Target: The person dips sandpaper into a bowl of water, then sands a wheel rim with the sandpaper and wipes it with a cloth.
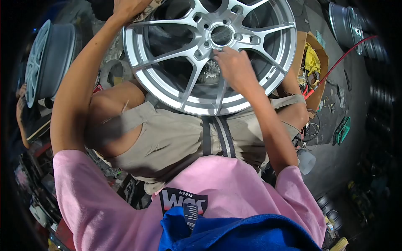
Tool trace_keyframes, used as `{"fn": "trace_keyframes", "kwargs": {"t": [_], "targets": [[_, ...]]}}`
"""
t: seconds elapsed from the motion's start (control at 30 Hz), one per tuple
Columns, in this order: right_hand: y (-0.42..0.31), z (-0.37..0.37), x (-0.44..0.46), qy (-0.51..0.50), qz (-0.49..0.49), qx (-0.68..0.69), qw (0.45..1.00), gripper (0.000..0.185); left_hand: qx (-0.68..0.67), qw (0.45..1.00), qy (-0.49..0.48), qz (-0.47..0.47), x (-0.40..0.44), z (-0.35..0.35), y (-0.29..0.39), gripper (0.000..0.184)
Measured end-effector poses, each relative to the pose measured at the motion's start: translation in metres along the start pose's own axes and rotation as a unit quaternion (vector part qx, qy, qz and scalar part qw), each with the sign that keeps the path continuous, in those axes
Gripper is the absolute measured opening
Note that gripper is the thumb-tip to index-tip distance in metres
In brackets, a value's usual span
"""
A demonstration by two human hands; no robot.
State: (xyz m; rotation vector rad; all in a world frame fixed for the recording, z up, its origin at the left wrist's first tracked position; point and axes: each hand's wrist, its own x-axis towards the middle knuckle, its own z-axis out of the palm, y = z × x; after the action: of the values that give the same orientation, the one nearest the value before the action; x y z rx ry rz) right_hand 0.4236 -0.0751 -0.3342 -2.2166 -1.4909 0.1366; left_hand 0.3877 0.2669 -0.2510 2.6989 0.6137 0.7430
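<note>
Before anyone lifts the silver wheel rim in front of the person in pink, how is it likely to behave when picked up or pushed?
The silver wheel rim would probably stay stiff, since its spokes look like solid metal. Its round outline suggests it could roll if stood upright and pushed. Its smooth, shiny finish may make it slippery.

Light is glancing off the silver wheel (pixel 208 34), whitening its lower rim (pixel 153 86); shadows are darkening the left side of the shorts (pixel 176 136); fisheye distortion is bending the surroundings, which are fading into dim, blurry, black-cornered edges.
</note>
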Motion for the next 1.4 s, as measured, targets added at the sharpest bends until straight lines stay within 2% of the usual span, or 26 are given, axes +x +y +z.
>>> {"fn": "trace_keyframes", "kwargs": {"t": [0.1,0.17,0.27,0.4,0.5,0.53,0.63,0.7,0.8,0.9,1.07,1.17,1.2,1.3,1.4], "targets": [[-0.023,-0.003,0.0,0.018,0.008,0.045,0.999,0.025,-0.02,0.999,-0.002,-0.029,-0.008,-0.007,0.01,0.031],[-0.014,-0.005,-0.005,0.018,-0.003,0.034,0.999,0.024,-0.014,1.0,-0.003,-0.022,-0.002,-0.002,0.002,0.031],[-0.002,0.004,-0.003,0.022,0.034,-0.022,0.999,0.02,-0.014,1.0,-0.008,-0.02,-0.001,0.004,-0.002,0.031],[-0.04,0.004,-0.011,0.04,0.037,0.028,0.998,0.021,-0.011,0.999,-0.008,-0.03,0.001,0.001,-0.003,0.032],[-0.031,0.005,-0.012,0.046,0.036,0.0,0.998,0.022,-0.012,1.0,-0.008,-0.025,-0.001,0.004,-0.001,0.031],[-0.023,0.006,-0.009,0.03,0.042,-0.053,0.997,0.022,-0.015,1.0,-0.001,-0.021,0.0,0.003,-0.001,0.031],[-0.01,0.01,-0.001,0.024,0.021,-0.042,0.999,0.02,-0.004,1.0,-0.004,-0.013,-0.003,0.001,-0.003,0.032],[-0.028,0.017,-0.011,0.026,0.005,-0.045,0.999,0.024,-0.003,1.0,-0.01,-0.029,0.001,0.003,-0.007,0.032],[-0.059,0.024,-0.033,0.082,-0.032,-0.046,0.995,0.043,0.011,1.0,-0.009,-0.022,0.001,0.005,-0.004,0.033],[-0.065,0.032,-0.03,0.123,-0.008,-0.054,0.991,0.043,-0.009,1.0,-0.004,-0.003,-0.002,0.004,-0.007,0.033],[-0.062,0.028,-0.041,0.061,-0.024,-0.078,0.995,0.052,-0.001,1.0,-0.005,-0.018,0.0,0.003,-0.005,0.031],[-0.063,0.031,-0.035,0.077,-0.041,-0.084,0.993,0.051,0.012,1.0,0.0,0.002,0.0,0.006,-0.008,0.032],[-0.062,0.031,-0.023,0.095,-0.056,-0.092,0.99,0.051,-0.009,1.0,-0.007,-0.023,-0.001,0.004,-0.002,0.032],[-0.066,0.032,0.005,0.099,-0.032,-0.107,0.989,0.049,0.002,1.0,-0.01,-0.017,-0.004,0.002,-0.001,0.032],[-0.079,0.036,-0.009,0.121,-0.019,-0.104,0.987,0.045,0.015,1.0,0.0,-0.012,-0.002,0.0,-0.001,0.032]]}}
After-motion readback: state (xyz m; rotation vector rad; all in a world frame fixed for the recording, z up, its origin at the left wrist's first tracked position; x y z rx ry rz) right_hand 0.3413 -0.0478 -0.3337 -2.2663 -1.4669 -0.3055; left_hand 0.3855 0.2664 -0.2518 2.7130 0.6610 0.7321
